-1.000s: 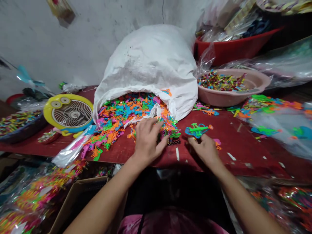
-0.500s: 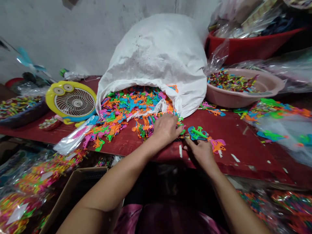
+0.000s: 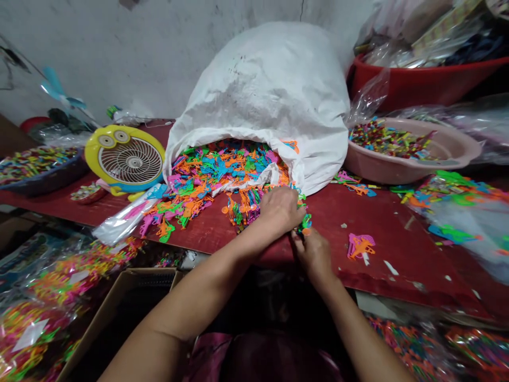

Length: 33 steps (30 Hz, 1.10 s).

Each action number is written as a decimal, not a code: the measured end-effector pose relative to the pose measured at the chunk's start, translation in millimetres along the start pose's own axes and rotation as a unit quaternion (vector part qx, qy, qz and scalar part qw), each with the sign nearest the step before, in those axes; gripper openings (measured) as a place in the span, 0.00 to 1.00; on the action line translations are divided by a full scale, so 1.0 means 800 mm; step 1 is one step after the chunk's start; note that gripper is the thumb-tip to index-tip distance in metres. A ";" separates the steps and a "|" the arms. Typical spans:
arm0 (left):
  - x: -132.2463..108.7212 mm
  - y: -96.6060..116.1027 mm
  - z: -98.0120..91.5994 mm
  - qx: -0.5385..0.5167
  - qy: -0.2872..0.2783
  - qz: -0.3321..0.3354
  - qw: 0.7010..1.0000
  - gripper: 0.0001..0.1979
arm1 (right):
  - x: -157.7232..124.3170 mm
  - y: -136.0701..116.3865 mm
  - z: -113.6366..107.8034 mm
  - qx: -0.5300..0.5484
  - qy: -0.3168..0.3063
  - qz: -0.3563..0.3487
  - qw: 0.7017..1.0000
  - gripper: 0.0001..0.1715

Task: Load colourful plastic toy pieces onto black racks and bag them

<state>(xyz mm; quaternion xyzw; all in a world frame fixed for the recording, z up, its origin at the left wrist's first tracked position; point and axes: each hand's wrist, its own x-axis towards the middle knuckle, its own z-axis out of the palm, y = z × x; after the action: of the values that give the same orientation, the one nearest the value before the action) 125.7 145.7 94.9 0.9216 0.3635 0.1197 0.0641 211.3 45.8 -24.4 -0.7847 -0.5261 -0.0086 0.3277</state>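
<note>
A big white sack (image 3: pixel 274 79) lies open toward me, with colourful plastic pieces (image 3: pixel 222 164) spilling onto the red table (image 3: pixel 334 212). Just in front of its mouth, a row of stacked pieces (image 3: pixel 244 207) sits beside my left hand (image 3: pixel 280 209). That hand is bent over, its fingers curled down on the right end of the row; what they grip is mostly hidden. My right hand (image 3: pixel 314 252) is close against it, thumb and fingers pinched round a small bundle of green and orange pieces (image 3: pixel 305 227). Pink and orange pieces (image 3: pixel 361 245) lie apart on the right.
A yellow fan (image 3: pixel 133 162) and a plastic bag (image 3: pixel 123 217) are at the left. A pink basin (image 3: pixel 397 164) of small pieces stands right of the sack, below a red tub (image 3: pixel 429 79). Bagged pieces (image 3: pixel 473 228) lie far right. An open carton (image 3: pixel 99 313) is below the table edge.
My right hand has moved left to meet my left hand. The blue and green pieces beside it have left their spot on the table. The view has shifted slightly.
</note>
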 end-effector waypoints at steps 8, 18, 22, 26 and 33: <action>-0.005 -0.039 -0.019 -0.214 -0.003 0.177 0.960 0.20 | 0.009 -0.008 -0.007 0.006 -0.036 0.006 0.999 0.17; -0.011 -0.038 -0.002 -0.176 0.017 0.208 0.962 0.17 | 0.015 -0.001 0.002 0.047 -0.053 0.006 0.997 0.21; -0.005 -0.035 -0.001 -0.148 0.019 0.168 0.975 0.23 | 0.023 -0.002 -0.005 -0.006 -0.100 0.007 0.995 0.22; -0.003 -0.036 -0.006 -0.143 -0.001 0.169 0.975 0.25 | 0.031 0.001 -0.008 -0.043 -0.137 0.001 0.990 0.22; -0.001 -0.036 -0.003 -0.136 0.005 0.154 0.979 0.19 | 0.029 0.006 -0.007 0.029 -0.107 0.002 0.994 0.20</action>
<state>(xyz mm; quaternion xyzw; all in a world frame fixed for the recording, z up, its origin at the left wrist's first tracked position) 105.8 165.8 91.2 0.9487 0.1979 0.1813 0.1672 227.6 60.7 -14.5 -0.7724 -0.5563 0.0913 0.2925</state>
